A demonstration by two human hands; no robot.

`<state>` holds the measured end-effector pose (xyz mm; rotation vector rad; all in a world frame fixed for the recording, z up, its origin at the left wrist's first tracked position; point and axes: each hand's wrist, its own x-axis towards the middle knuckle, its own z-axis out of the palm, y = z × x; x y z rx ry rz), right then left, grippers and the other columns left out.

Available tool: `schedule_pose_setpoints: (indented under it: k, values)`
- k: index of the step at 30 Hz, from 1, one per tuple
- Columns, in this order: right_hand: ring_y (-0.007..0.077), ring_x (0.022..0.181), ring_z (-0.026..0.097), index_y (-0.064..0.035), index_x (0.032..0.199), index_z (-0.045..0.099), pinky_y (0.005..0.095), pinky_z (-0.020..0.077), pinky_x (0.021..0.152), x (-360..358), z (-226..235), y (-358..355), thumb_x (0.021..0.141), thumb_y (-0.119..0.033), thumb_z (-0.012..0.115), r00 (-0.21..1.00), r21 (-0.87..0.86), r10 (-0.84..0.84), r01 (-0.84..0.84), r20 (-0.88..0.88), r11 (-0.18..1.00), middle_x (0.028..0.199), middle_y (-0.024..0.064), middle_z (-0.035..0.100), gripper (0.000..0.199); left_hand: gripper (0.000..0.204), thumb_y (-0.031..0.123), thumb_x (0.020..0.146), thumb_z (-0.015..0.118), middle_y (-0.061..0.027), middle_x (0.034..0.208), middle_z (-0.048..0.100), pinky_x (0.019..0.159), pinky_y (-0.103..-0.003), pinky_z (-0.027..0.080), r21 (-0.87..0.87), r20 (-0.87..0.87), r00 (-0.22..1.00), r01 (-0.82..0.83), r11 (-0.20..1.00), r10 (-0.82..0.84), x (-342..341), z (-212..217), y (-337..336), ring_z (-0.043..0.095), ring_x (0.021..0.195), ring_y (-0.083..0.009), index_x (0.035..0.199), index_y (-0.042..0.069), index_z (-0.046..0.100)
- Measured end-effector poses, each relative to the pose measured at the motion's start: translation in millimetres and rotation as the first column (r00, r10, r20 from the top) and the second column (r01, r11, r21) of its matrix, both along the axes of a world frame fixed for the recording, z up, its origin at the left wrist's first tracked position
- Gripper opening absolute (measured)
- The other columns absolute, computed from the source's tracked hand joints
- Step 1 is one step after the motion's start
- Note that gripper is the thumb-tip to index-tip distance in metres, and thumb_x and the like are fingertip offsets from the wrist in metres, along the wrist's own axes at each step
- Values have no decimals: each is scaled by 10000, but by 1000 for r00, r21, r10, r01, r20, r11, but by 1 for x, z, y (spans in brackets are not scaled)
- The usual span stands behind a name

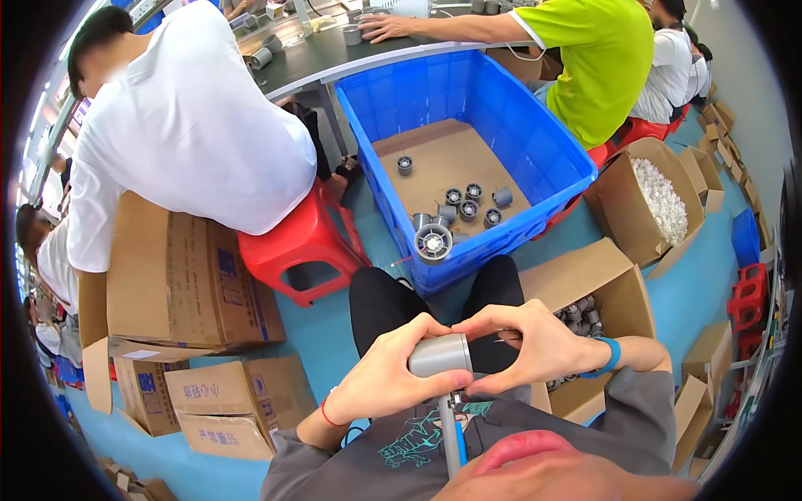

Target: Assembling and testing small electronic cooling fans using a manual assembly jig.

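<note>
Grey tube part [440, 355] sits over the person's lap, clamped between the left hand [380, 376] and right hand [535, 346]. Best to keep both grips snug and level, near the blue bin [535, 125].

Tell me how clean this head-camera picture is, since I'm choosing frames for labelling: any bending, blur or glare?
Head view: strong fisheye bending, so the blue crate rim and table edge curve; black corners frame the circle. Light is even, with soft shadows. The grey cylinder between left hand and right hand is sharp. The near chin at the bottom is blurred.
</note>
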<state>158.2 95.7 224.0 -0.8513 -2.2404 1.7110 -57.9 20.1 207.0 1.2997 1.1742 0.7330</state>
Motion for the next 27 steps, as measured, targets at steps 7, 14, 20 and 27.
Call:
schedule_pose_setpoints:
  k: [7, 14, 20, 27]
  values:
    - [154, 1006, 655, -9, 1193, 580, 263, 512, 844, -5, 5, 4, 674, -245, 851, 999, -77, 9, -6, 39, 997, 1066, 158, 684, 631, 452, 237, 766, 789, -88, 903, 651, 714, -276, 503, -26, 8, 1000, -1, 1000, 1, -5, 3, 0, 618, 827, -114, 1074, 2, 555]
    - [135, 921, 647, -20, 1222, 562, 258, 494, 806, -16, -6, 2, 671, -228, 852, 1000, -85, -8, 6, -30, 996, 1043, 131, 684, 656, 441, 231, 758, 796, -85, 889, 649, 703, -269, 498, -27, 6, 996, -85, 996, 86, -4, -7, -3, 614, 821, -106, 1045, 5, 549]
    - [-18, 693, 481, -59, 1178, 613, 169, 326, 538, -20, -18, 1, 633, -213, 889, 999, -20, -33, 33, 4, 999, 973, -11, 688, 630, 486, 305, 773, 779, -118, 904, 665, 716, -296, 522, 19, 5, 994, -109, 994, 109, -6, -19, -4, 660, 823, -158, 1072, -15, 570]
    - [165, 1005, 652, 12, 1157, 592, 312, 484, 975, -15, -15, -2, 668, -255, 873, 999, -157, 6, 1, 47, 988, 1044, 135, 679, 625, 481, 269, 792, 759, -110, 980, 665, 765, -290, 524, -46, 114, 991, -69, 997, 74, -6, -33, -12, 654, 879, -145, 1154, -3, 597]
